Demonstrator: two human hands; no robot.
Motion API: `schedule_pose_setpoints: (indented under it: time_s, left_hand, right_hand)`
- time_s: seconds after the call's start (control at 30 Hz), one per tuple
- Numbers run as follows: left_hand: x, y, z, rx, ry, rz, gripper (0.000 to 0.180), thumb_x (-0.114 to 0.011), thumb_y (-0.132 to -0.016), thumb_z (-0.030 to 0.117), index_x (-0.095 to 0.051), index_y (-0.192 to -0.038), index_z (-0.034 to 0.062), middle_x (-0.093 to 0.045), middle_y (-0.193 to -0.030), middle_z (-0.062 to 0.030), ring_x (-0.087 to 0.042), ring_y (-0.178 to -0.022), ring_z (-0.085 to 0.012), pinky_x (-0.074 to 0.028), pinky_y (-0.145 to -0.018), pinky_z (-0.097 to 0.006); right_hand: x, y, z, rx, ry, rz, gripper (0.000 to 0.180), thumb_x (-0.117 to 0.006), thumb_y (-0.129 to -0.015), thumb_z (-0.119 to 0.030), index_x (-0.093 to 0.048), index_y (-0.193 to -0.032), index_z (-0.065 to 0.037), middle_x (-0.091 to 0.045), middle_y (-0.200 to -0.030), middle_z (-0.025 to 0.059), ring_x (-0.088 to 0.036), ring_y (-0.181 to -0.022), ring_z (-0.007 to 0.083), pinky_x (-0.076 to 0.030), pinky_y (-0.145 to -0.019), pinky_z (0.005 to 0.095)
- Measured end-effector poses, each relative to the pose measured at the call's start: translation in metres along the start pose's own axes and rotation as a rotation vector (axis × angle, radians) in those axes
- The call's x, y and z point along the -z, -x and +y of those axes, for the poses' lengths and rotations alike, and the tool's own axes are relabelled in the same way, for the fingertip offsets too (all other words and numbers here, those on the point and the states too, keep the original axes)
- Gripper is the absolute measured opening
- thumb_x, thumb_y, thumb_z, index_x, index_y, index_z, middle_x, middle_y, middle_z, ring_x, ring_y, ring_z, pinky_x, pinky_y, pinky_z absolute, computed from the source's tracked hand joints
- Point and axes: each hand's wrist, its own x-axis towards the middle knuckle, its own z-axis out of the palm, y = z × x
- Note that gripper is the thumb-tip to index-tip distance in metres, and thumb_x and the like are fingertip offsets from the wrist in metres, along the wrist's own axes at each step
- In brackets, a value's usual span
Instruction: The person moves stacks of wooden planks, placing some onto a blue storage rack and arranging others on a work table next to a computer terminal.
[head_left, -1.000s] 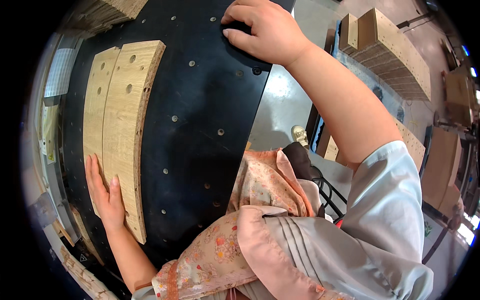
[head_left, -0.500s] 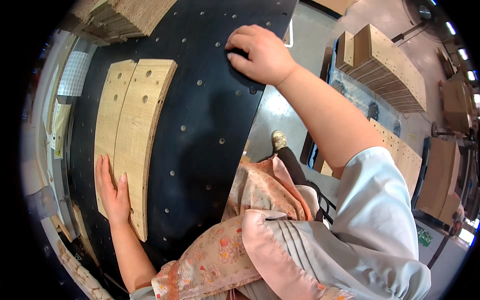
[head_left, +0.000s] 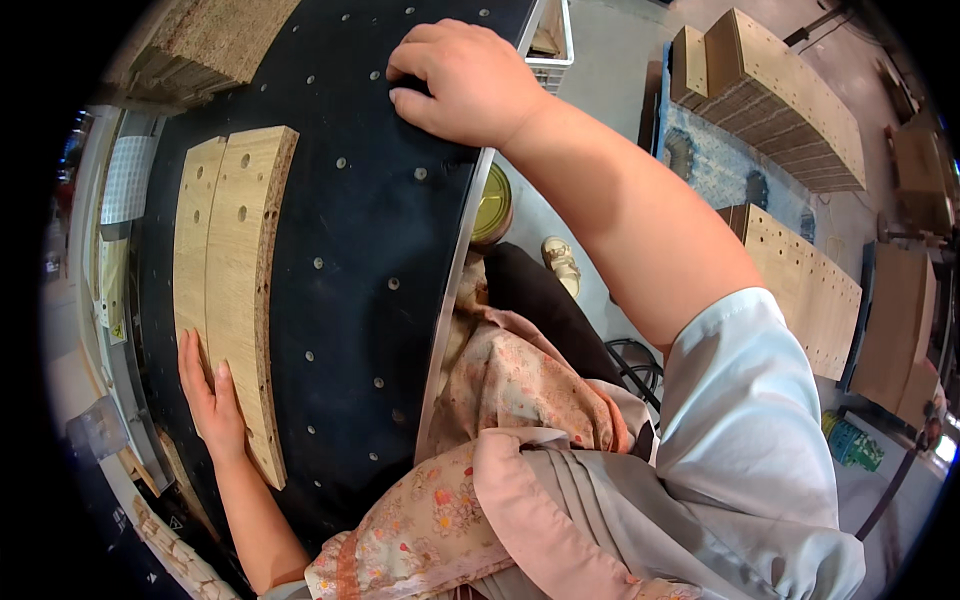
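Note:
Two pale wooden boards with drilled holes lie side by side on the black perforated tabletop [head_left: 345,215]. The left board [head_left: 191,240] and the right board [head_left: 238,280] meet along a narrow seam. My left hand [head_left: 213,410] rests flat on their near part, its fingers stretched and thumb apart. Over by the table's right edge, my right hand [head_left: 468,82] leans on the black surface with loosely bent fingers. A gap shows between its thumb and forefinger, and I see nothing held there.
A stack of boards [head_left: 215,45] stands at the table's far left. To the right, stacked drilled panels [head_left: 785,105] and lower panels [head_left: 805,285] sit on a blue pallet. A white crate [head_left: 550,70] and a round tin [head_left: 492,208] are beside the table edge.
The view has shifted, bringing the tin and crate into sight beside the table. My left hand stays on the boards, and my right hand remains near the table's edge.

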Motion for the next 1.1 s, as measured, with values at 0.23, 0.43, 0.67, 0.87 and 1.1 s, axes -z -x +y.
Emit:
schedule_pose_setpoints:
  time_s: [0.23, 0.43, 0.67, 0.87, 1.1]
  left_hand:
    - [0.000, -0.003, -0.001, -0.001, 0.042, 0.023, 0.048, -0.050, -0.090, 0.020, -0.041, -0.133, 0.0031, -0.037, -0.140, -0.0165, -0.034, -0.130, -0.0298, -0.024, -0.108, -0.038]
    - [0.000, -0.002, 0.004, 0.030, 0.009, 0.013, 0.047, -0.048, -0.091, 0.023, -0.041, -0.135, 0.0065, -0.035, -0.141, -0.0149, -0.032, -0.131, -0.0287, -0.023, -0.108, -0.037]
    - [0.000, -0.006, 0.002, 0.025, -0.014, 0.017, 0.047, -0.048, -0.092, 0.024, -0.041, -0.134, 0.0060, -0.036, -0.141, -0.0151, -0.032, -0.131, -0.0291, -0.023, -0.108, -0.038]
    - [-0.001, -0.013, 0.002, 0.013, -0.017, 0.005, 0.047, -0.047, -0.092, 0.025, -0.041, -0.134, 0.0045, -0.036, -0.140, -0.0161, -0.033, -0.130, -0.0295, -0.023, -0.108, -0.038]
    - [-0.001, -0.014, 0.004, 0.021, -0.006, 0.001, 0.047, -0.049, -0.091, 0.022, -0.040, -0.133, 0.0022, -0.035, -0.140, -0.0179, -0.032, -0.130, -0.0317, -0.023, -0.108, -0.040]
  right_hand:
    - [0.003, -0.002, -0.001, -0.017, 0.025, -0.025, 0.021, -0.060, -0.075, -0.023, -0.066, -0.088, -0.008, -0.061, -0.090, 0.0053, -0.057, -0.091, 0.0257, -0.046, -0.081, 0.0380]
    - [0.004, -0.002, 0.000, 0.016, 0.010, -0.022, 0.019, -0.061, -0.074, -0.021, -0.066, -0.087, -0.007, -0.061, -0.090, 0.0056, -0.056, -0.090, 0.0261, -0.046, -0.080, 0.0381]
    - [0.007, -0.005, -0.002, 0.026, -0.015, -0.024, 0.018, -0.061, -0.074, -0.019, -0.065, -0.086, -0.006, -0.061, -0.089, 0.0061, -0.056, -0.089, 0.0265, -0.046, -0.079, 0.0381]
    - [0.007, -0.003, -0.001, 0.021, -0.043, 0.010, 0.017, -0.061, -0.074, -0.018, -0.065, -0.084, -0.005, -0.061, -0.087, 0.0072, -0.057, -0.087, 0.0273, -0.046, -0.078, 0.0384]
    - [0.006, -0.004, -0.002, -0.006, -0.042, 0.001, 0.017, -0.060, -0.074, -0.018, -0.064, -0.084, -0.005, -0.061, -0.088, 0.0074, -0.056, -0.088, 0.0274, -0.046, -0.078, 0.0384]
